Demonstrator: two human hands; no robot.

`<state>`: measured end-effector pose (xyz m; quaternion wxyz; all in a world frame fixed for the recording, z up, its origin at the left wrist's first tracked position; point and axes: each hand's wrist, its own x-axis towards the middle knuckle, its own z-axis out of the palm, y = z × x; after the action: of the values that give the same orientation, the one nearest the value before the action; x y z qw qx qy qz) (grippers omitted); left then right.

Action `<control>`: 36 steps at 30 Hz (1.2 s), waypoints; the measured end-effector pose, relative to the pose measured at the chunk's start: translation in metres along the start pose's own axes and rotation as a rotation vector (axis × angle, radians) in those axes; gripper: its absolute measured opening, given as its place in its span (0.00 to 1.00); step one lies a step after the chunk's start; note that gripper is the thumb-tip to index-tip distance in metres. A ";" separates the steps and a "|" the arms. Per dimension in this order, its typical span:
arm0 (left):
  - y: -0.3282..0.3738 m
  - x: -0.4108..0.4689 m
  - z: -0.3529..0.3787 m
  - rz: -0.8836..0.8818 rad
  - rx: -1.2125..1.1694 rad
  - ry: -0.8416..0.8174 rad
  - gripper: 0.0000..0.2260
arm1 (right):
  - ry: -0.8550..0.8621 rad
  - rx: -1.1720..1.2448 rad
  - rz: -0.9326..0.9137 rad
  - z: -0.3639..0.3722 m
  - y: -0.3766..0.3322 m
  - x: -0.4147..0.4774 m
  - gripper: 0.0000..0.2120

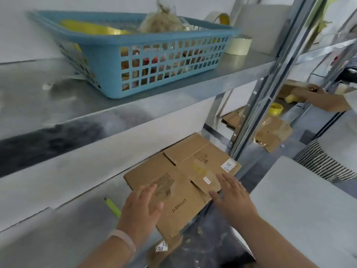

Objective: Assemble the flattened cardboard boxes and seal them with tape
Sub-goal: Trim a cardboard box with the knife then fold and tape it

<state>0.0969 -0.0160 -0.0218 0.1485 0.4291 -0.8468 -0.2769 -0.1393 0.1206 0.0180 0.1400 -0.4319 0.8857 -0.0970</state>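
Cardboard box (179, 171) is lying flat on metal shelf (63, 236) | left hand (141, 207), right hand (231, 196) are spreading open over it | blue basket (164, 60) is sitting above it

One view only: from the head we look forward and down, close to the cardboard (143, 175) on the lower shelf (63, 235).

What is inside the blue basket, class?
In the basket, a yellow roll and a crumpled clear bag show. Small reddish things show through the holes; the wall covers the rest.
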 end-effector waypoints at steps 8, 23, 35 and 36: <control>0.017 0.021 0.043 -0.571 -0.295 0.041 0.28 | -0.140 0.031 -0.070 -0.006 0.048 0.155 0.27; 0.023 0.034 0.040 -0.930 -0.922 0.565 0.18 | -0.060 0.320 0.034 -0.004 0.064 0.218 0.24; 0.029 -0.037 -0.047 -0.562 -0.915 0.743 0.10 | -0.057 0.734 -0.210 -0.065 0.038 0.146 0.08; 0.024 -0.048 -0.057 -0.543 -0.929 0.758 0.10 | -0.091 0.763 -0.225 -0.063 0.030 0.136 0.08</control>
<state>0.1373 0.0147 0.0376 0.5309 0.5867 -0.3899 -0.4710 -0.2621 0.0341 0.0467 0.3178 -0.4472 0.7260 -0.4147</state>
